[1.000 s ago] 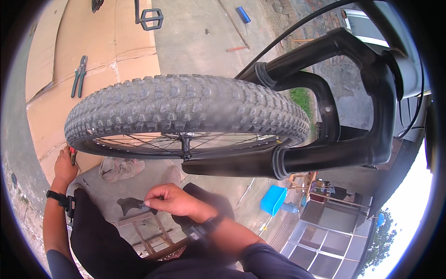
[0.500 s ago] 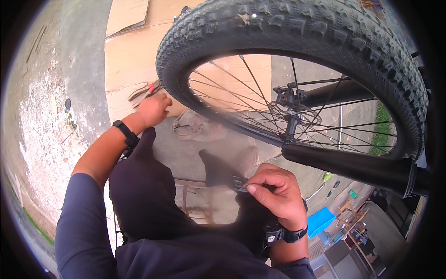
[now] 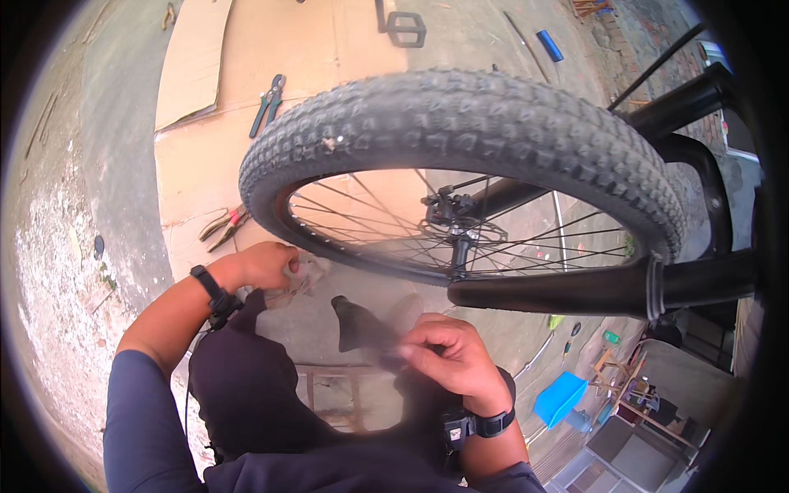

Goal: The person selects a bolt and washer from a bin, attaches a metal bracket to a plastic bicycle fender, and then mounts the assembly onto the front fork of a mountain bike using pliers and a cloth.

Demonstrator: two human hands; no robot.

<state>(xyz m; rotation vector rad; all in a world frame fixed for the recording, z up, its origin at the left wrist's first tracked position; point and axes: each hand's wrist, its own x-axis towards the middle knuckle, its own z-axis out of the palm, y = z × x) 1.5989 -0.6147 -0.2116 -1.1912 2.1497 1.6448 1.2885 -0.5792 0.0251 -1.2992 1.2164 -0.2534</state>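
My right hand (image 3: pixel 456 355) is closed in a pinch on the narrow end of a dark, flared sheet that looks like a bicycle mudguard (image 3: pixel 355 325). Its end by my fingers is blurred. My left hand (image 3: pixel 267 264) is empty as far as I can see, its fingers loosely curled and a little apart. It hovers over my left knee, beside the lower left of the knobby bicycle tyre (image 3: pixel 460 115). The wheel hub (image 3: pixel 460 238) and the black fork leg (image 3: pixel 559 286) stand beyond my right hand.
Red-handled pliers (image 3: pixel 223 226) and dark-handled cutters (image 3: pixel 267 105) lie on flattened cardboard (image 3: pixel 193 177). A pedal (image 3: pixel 406 29) shows at the top. At right are a blue bin (image 3: pixel 561 398) and scattered tools. Below the mudguard stands a low frame (image 3: pixel 353 386).
The view has shifted, bringing the cutters and pedal into sight, and the wheel sits lower and further left. My left hand has moved slightly away from the pliers; the right keeps its pinch.
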